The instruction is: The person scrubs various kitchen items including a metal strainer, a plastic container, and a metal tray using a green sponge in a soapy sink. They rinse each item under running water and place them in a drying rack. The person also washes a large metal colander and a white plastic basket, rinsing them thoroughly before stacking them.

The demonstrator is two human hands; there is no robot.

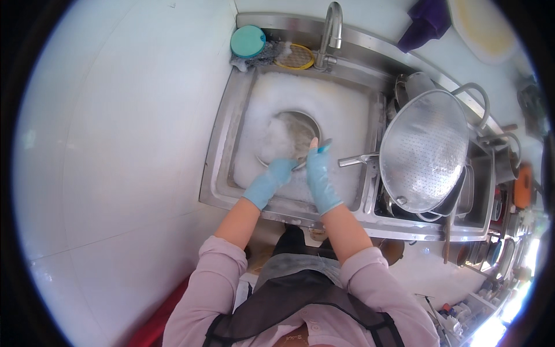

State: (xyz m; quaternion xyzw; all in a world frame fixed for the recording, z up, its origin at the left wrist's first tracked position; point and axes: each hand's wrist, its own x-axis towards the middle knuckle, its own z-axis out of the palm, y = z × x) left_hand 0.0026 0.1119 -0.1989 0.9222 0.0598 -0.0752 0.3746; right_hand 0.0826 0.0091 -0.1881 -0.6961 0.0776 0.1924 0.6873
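Observation:
Both my hands wear light blue gloves over the suds of a steel sink basin (220,143). My left hand (273,175) closes on a small dark piece of metal at the near rim of a round metal vessel (315,121), which sits in foamy water. Whether that piece belongs to the vessel, I cannot tell. My right hand (320,171) is at the vessel's right edge, its thumb bare at the tip and pointing away from me; a bit of teal shows beside it. What its fingers hold is hidden.
A large perforated metal strainer (425,152) lies over the right basin, its handle reaching towards my right hand. A faucet (333,26) stands behind the sink, near a yellow-rimmed mesh disc (295,56) and a green round lid (248,41). A white wall (130,130) borders the left.

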